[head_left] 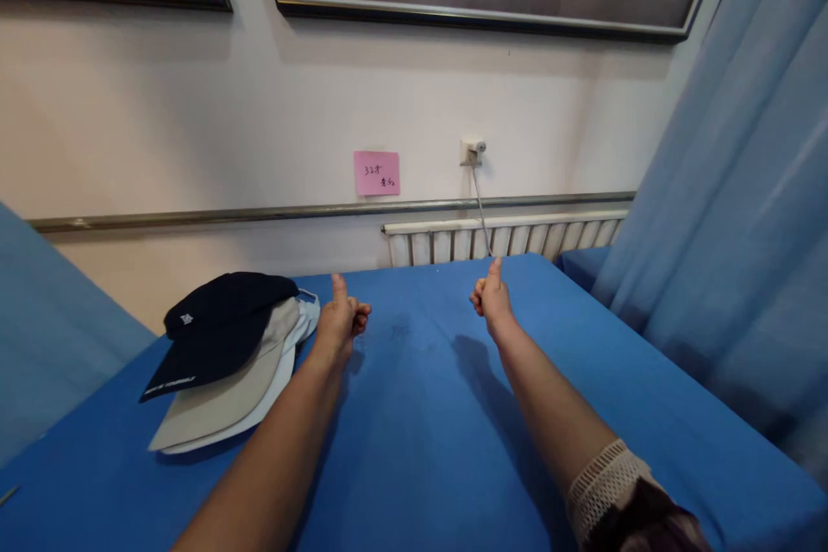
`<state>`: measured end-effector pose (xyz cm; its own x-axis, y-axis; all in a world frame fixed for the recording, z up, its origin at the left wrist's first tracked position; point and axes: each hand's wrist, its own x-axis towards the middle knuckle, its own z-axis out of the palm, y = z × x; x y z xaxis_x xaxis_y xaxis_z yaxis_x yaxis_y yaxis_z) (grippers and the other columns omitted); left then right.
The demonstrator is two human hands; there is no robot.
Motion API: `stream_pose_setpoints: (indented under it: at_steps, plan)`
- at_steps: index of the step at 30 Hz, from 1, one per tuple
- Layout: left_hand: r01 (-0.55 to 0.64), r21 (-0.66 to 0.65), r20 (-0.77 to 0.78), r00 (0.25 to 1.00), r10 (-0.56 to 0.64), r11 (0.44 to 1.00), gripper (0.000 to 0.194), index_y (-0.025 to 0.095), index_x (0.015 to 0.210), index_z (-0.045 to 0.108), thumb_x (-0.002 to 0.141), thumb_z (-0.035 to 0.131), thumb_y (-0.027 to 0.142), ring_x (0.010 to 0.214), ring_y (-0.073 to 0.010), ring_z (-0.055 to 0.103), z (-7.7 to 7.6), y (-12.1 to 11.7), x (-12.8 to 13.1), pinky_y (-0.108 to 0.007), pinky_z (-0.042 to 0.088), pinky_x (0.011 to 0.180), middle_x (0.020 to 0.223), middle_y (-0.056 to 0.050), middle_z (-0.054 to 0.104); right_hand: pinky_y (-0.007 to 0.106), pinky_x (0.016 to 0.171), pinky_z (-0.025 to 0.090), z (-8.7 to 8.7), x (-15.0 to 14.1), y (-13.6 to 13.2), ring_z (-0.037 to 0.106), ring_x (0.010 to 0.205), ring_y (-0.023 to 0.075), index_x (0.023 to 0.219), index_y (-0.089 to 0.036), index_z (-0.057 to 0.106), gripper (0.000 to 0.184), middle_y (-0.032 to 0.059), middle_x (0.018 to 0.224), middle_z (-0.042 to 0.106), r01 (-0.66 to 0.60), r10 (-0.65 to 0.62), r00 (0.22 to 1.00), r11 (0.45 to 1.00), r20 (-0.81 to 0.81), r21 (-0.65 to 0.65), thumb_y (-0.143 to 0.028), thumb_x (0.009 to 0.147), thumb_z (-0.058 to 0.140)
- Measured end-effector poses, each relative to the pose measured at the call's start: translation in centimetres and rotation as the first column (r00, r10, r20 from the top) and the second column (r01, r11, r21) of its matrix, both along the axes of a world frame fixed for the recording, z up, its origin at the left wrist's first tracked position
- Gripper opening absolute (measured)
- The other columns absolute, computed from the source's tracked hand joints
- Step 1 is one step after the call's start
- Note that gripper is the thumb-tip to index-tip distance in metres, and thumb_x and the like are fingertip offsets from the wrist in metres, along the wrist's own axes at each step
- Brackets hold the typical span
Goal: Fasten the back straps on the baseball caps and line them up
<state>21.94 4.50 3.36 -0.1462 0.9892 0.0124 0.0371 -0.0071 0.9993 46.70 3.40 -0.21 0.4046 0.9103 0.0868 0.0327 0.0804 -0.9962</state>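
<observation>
Both arms reach forward over a blue-covered table [414,414]. My left hand [341,315] makes a fist with the thumb pointing up, just right of a stack of caps. On top of that stack is a navy baseball cap [223,328] with a small white emblem and white lettering on its brim. Under it lie a beige cap [220,405] and a pale, whitish cap [268,405]. My right hand [493,297] is also curled into a fist, thumb raised, above the far part of the table. Nothing shows in either hand.
A pink note [376,173] is stuck to the wall beside a socket [472,153] with a plugged-in cable. Below run a metal rail [259,214] and a white radiator [453,241]. Blue curtains [743,233] hang on both sides. Framed pictures [485,13] hang above.
</observation>
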Motion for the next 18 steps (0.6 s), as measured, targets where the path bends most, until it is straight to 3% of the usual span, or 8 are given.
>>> stream_pose_setpoints:
  at_steps: [3, 6, 18]
  plan:
    - [-0.002, -0.020, 0.022, 1.000, 0.003, 1.000, 0.072, 0.022, 0.043, 0.030, 0.074, 0.028, 0.087, 0.041, -0.0103, 0.040, -0.3, 0.9, -0.1, -0.023, 0.029, 0.040, 0.054, -0.006, 0.058, 0.027, 0.036, 0.023, -1.1, 0.5, 1.0, 0.033, 0.032, 0.0111, 0.047, -0.025, 0.029, 0.071, -0.0005, 0.038, 0.040, 0.047, -0.051, 0.996, 0.997, -0.070, -0.062, -0.079, 0.084, 0.002]
    - [0.006, -0.017, 0.037, 0.999, -0.006, 1.000, 0.072, 0.022, 0.042, 0.030, 0.074, 0.031, 0.086, 0.040, -0.0102, 0.041, -0.5, 0.7, -0.1, -0.023, 0.028, 0.039, 0.054, -0.007, 0.059, 0.027, 0.037, 0.024, -1.6, 0.6, 1.0, 0.036, 0.033, 0.0117, 0.047, -0.025, 0.031, 0.072, 0.0006, 0.038, 0.043, 0.045, -0.046, 0.998, 0.998, -0.040, -0.046, -0.081, 0.083, 0.003]
    - [0.003, -0.061, 0.044, 0.999, 0.000, 0.998, 0.071, 0.021, 0.045, 0.036, 0.071, 0.037, 0.087, 0.041, -0.0105, 0.042, -1.0, 0.0, 0.4, -0.024, 0.031, 0.040, 0.055, -0.006, 0.060, 0.026, 0.036, 0.024, -1.9, 0.2, 1.2, 0.035, 0.032, 0.0105, 0.044, -0.024, 0.030, 0.073, 0.0011, 0.038, 0.045, 0.018, -0.018, 1.000, 0.999, -0.009, -0.042, -0.082, 0.082, 0.007]
